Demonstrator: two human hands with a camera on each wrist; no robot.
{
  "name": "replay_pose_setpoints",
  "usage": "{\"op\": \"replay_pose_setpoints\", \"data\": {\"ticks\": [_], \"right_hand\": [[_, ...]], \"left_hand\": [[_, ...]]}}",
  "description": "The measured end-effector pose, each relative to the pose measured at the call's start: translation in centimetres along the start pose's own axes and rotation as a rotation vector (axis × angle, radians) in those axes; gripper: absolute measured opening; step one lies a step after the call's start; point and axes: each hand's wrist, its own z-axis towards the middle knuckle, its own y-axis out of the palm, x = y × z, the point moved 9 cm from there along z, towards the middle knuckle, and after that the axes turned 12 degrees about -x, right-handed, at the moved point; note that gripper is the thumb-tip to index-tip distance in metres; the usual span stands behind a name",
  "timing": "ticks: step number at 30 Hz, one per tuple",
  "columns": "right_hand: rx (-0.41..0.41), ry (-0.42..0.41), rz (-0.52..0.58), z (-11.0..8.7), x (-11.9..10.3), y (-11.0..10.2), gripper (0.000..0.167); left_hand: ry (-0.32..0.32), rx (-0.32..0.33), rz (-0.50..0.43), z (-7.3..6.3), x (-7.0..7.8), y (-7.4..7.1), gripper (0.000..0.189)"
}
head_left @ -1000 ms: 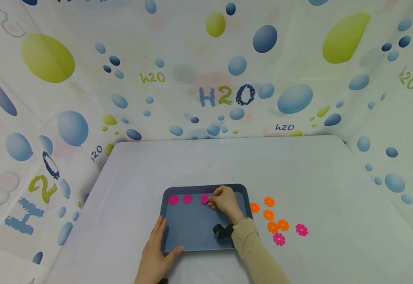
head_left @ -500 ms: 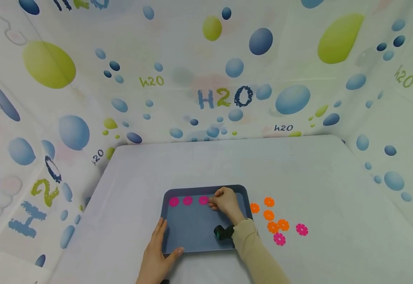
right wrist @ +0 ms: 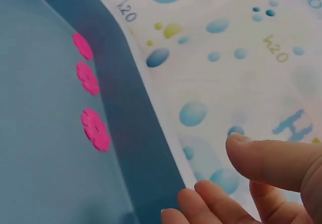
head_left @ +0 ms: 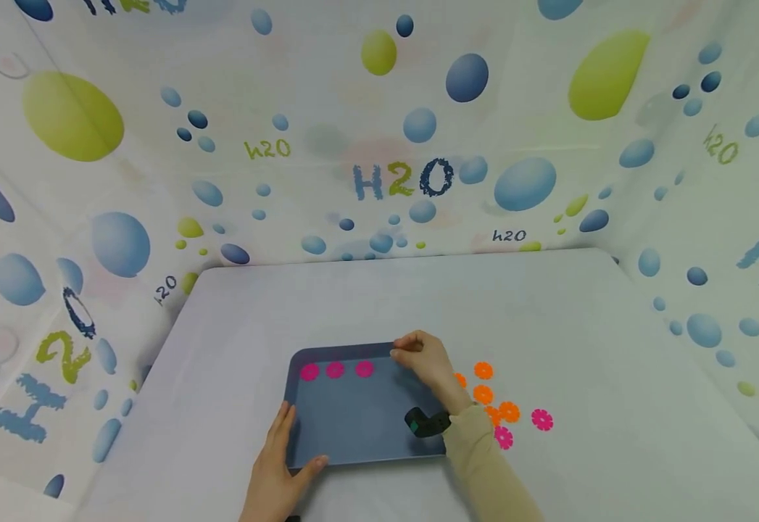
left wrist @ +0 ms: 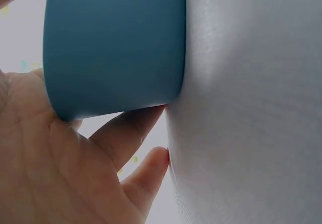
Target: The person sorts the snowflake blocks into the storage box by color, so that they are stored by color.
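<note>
Three pink, notched, flower-shaped discs (head_left: 336, 370) lie in a row along the far side of a blue-grey tray (head_left: 359, 428). My left hand (head_left: 275, 464) rests at the tray's near left corner, fingers along the left side and thumb at the front rim. In the left wrist view, the palm and fingers touch the tray's corner (left wrist: 115, 53) from outside. Over the tray's far right part hovers my right hand (head_left: 426, 362). The right wrist view has its thumb (right wrist: 271, 158) apart from the fingers, with nothing held, to the right of the pink discs (right wrist: 95, 129).
Right of the tray, several orange discs (head_left: 483, 370) and two pink discs (head_left: 542, 420) lie on the white tabletop (head_left: 614, 348). My right forearm partly covers some of them. A patterned sheet (head_left: 327, 109) hangs behind the table and along its sides.
My right hand has released the third pink disc, which now lies flat in the row, and moved up and right. The left hand stays at the tray's corner.
</note>
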Motion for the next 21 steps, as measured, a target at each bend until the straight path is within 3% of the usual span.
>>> {"op": "replay_pose_setpoints", "data": {"ticks": [7, 21], "right_hand": [[0.029, -0.051, 0.043, -1.8, -0.4, -2.8, 0.023], [0.169, 0.076, 0.030, -7.9, 3.2, -9.2, 0.030]], "left_hand": [[-0.002, -0.007, -0.011, 0.0, 0.0, 0.1, 0.091], [-0.020, -0.033, -0.025, 0.1, -0.2, 0.0, 0.093]]}}
